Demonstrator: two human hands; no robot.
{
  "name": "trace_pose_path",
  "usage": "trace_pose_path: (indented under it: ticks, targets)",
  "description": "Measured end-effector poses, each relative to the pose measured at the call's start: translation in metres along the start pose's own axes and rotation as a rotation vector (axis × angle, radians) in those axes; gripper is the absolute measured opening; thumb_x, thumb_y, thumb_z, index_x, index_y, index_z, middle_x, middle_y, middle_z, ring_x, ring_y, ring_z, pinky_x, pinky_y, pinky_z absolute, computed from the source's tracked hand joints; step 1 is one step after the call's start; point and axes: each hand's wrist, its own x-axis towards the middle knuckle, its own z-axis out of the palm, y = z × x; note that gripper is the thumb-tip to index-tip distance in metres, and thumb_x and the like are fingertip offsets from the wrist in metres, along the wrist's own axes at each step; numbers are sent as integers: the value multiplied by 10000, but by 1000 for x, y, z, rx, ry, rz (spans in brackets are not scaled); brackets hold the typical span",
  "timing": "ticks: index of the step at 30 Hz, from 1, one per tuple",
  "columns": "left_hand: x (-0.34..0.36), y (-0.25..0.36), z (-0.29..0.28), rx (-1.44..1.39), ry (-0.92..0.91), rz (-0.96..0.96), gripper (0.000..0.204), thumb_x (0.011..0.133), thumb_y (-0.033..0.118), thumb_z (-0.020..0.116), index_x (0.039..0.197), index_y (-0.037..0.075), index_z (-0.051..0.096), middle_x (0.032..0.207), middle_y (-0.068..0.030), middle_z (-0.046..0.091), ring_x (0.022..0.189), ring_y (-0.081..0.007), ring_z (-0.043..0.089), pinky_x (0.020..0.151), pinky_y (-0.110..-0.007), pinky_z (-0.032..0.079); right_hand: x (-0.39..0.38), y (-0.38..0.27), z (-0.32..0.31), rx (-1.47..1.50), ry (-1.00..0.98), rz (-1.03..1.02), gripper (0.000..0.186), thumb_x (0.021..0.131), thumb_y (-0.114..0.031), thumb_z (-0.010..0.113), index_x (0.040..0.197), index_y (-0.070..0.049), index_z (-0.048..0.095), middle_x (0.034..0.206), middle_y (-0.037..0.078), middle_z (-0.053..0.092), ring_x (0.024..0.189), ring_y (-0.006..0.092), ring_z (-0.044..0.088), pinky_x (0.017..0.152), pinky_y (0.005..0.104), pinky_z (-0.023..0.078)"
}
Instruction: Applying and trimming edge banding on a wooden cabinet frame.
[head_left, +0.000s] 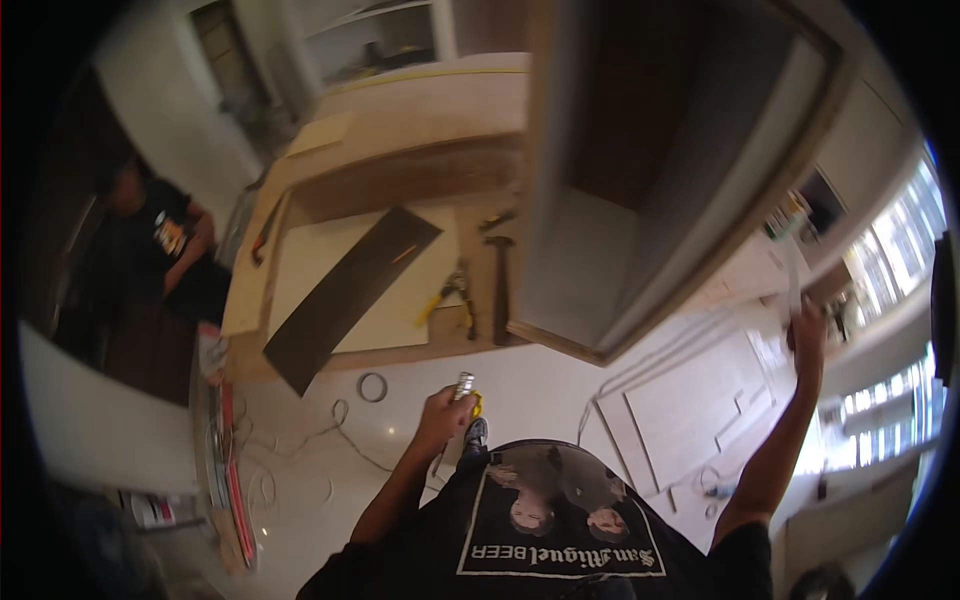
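Note:
My left hand (443, 412) is closed around a small tool (467, 390) with a silver tip and a yellow part, held low in front of my black T-shirt. My right hand (806, 338) is raised out to the right and grips the lower end of a thin white strip (790, 275) that runs upward. It is next to the edge of a tall wooden cabinet panel (650, 210). What kind of tool my left hand holds is unclear.
A dark plank (350, 295) lies on a pale board (420, 300), with a hammer (500, 285) and yellow-handled pliers (452, 292) beside it. A tape ring (372, 387) and cables (330, 430) lie on the floor. White panels (700, 400) lie at the right. A person in black (165, 240) is at the left.

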Motion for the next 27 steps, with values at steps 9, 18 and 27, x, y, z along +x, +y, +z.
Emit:
trace_pose_path:
  ticks: [9,18,27]
  targets:
    - [-21,16,9,-65,-161,66,340,986,317,671,1121,5,661,674,18,549,602,-64,505,556,-264,409,-187,95,195,-212,-1065,429,157,857,-97,682,930,37,717,694,111,668,495,177,588,431,323,459]
    - [-26,39,15,-198,-489,-12,276,994,319,664,1047,56,600,648,12,556,471,-52,440,422,-225,319,-254,-66,288,402,-1282,99,123,989,-104,575,997,3,635,750,59,670,582,107,581,540,265,474]
    - [-28,42,-8,-648,-557,36,340,1005,372,646,1065,40,610,671,-29,567,440,-67,428,399,-215,316,-271,-117,328,583,-1465,-15,149,993,-111,588,1013,21,653,796,83,678,654,150,612,633,285,502]
